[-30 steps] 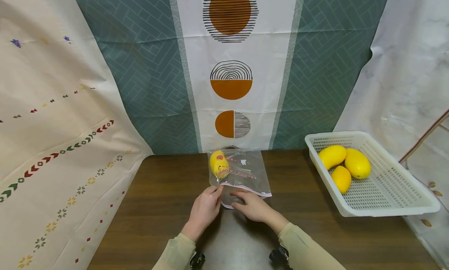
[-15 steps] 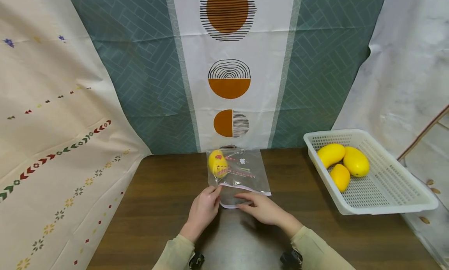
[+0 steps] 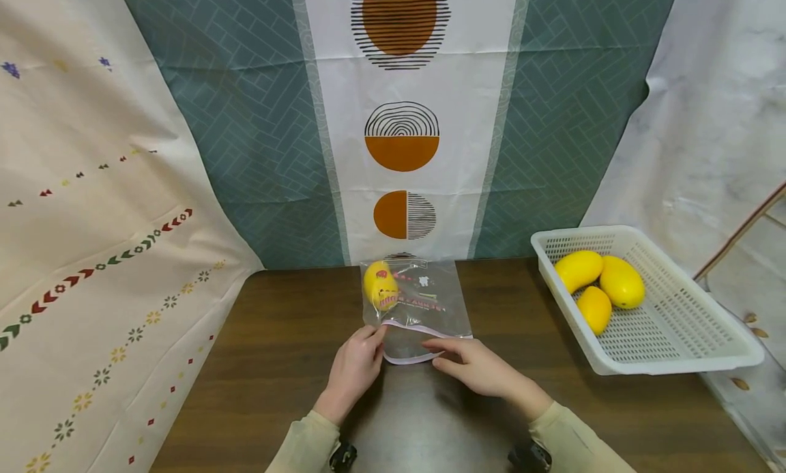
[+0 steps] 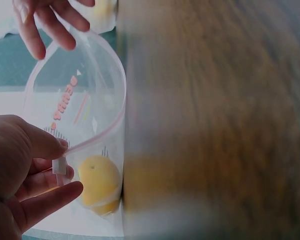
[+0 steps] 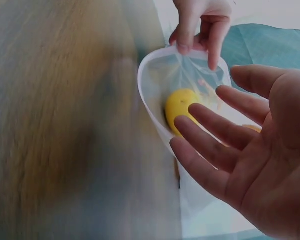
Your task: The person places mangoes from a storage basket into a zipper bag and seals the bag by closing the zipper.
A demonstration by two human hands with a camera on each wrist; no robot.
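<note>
A clear zip bag [image 3: 439, 309] with red print and a pinkish rim lies on the table, its mouth gaping toward me. One yellow mango [image 3: 379, 287] is inside, at the bag's left side. My left hand [image 3: 357, 365] pinches the left corner of the mouth between thumb and fingers, where a small white slider [image 4: 59, 166] shows in the left wrist view. My right hand [image 3: 482, 368] hovers at the right side of the mouth, palm empty. Its fingers [image 5: 212, 132] are spread and reach across the rim in the right wrist view.
A white plastic basket [image 3: 688, 365] with three yellow mangoes [image 3: 621, 282] stands at the right of the dark wooden table [image 3: 276, 336]. Patterned cloths [image 3: 245, 118] hang behind the table's back edge and along both sides.
My right hand has moved right along the bag's mouth, its fingers drawing back from over the opening. The left hand keeps its pinch at the left corner.
</note>
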